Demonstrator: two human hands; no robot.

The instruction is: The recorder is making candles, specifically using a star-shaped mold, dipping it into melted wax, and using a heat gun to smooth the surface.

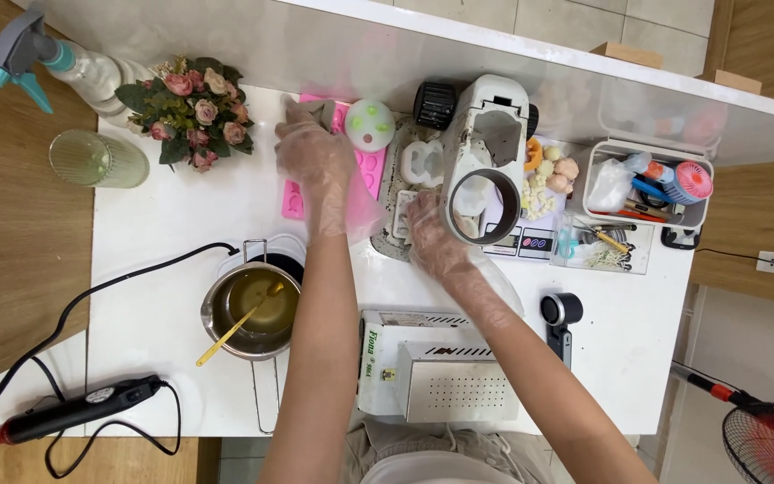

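Both hands gloved, apart. Left hand (pixel 315 161) rests open on pink silicone mould (pixel 371 170), steadying it; right hand (pixel 432 235) reaches small white mould (pixel 402 213) on tray, grip unclear. Best keep moulds flat, level; melted wax pot (pixel 251 314) sits near

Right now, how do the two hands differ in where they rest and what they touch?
The left hand lies over the pink mould at the back of the table, near the flowers; the right hand sits nearer the body, beside the white machine, fingertips at a small white mould. The left is spread flat; the right is curled. Both wear clear plastic gloves.
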